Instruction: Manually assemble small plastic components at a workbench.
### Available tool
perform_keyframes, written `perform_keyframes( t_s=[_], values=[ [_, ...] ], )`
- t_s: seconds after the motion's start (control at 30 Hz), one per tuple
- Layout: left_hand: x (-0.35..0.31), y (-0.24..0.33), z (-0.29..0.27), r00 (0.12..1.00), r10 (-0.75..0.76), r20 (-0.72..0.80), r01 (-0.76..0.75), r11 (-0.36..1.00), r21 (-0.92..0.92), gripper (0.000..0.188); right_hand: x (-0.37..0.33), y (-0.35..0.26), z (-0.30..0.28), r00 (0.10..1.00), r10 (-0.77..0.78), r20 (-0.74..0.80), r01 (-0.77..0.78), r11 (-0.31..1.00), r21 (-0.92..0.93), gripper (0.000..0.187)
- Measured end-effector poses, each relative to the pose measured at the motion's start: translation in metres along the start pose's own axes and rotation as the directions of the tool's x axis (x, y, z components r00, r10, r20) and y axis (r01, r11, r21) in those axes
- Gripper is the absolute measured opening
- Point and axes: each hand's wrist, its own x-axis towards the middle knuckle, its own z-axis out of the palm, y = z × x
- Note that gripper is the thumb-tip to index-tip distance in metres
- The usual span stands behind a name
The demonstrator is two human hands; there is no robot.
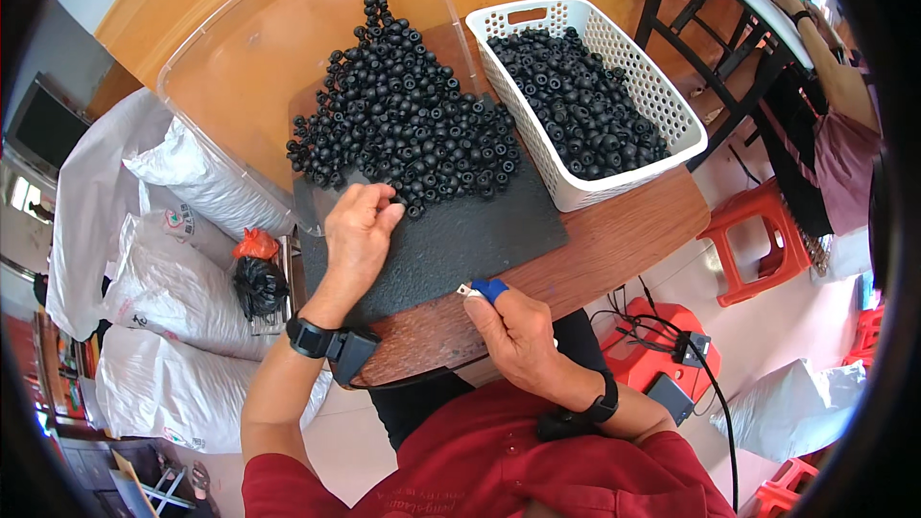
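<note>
My left hand (360,238) is at the near left edge of a heap of small round black parts (403,115), each with a hole. Its fingers are curled in toward the thumb, and whatever is between the fingertips is hidden. The heap spreads over a dark textured mat (480,230) on the wooden table. Closer to me, my right hand (523,336) is closed around a small hand tool (487,290) with a light metal tip and a blue wrapping. That tip points left, over the table's near edge. Most of its handle is covered by my palm.
A white perforated basket (624,190) full of similar black parts stands right of the mat. Large white sacks (182,384) are piled left of the table. A red stool (763,240) and a black cable (715,379) are at the right; another person's arm (839,82) shows beyond.
</note>
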Motion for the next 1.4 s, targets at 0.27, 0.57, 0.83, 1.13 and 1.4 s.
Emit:
perform_keyframes(
  t_s=[0.27,0.57,0.83,1.13,1.4],
  values=[
    [-0.006,0.011,0.023,0.970,0.241,0.017,-0.235,0.924,0.302,0.025,0.002,-0.002,0.004,0.999,-0.020,-0.047,0.020,1.000,-0.001,0.021],
    [-0.005,0.011,0.027,0.961,0.276,0.011,-0.265,0.911,0.317,0.027,0.005,-0.001,0.001,0.999,-0.021,-0.049,0.021,1.000,-0.006,0.021],
    [0.001,0.010,0.031,0.929,0.354,0.111,-0.369,0.855,0.363,0.020,0.005,0.003,0.001,0.999,-0.025,-0.043,0.022,0.997,-0.077,0.021],
    [-0.012,0.019,0.024,0.873,0.422,0.244,-0.488,0.763,0.424,0.011,0.003,0.002,-0.003,0.994,-0.108,-0.033,0.099,0.973,-0.206,0.020],
    [-0.031,0.022,0.003,0.994,-0.010,0.105,0.021,0.995,-0.102,0.015,0.010,0.002,0.000,0.989,-0.131,-0.062,0.118,0.977,-0.178,0.018]
  ],
)
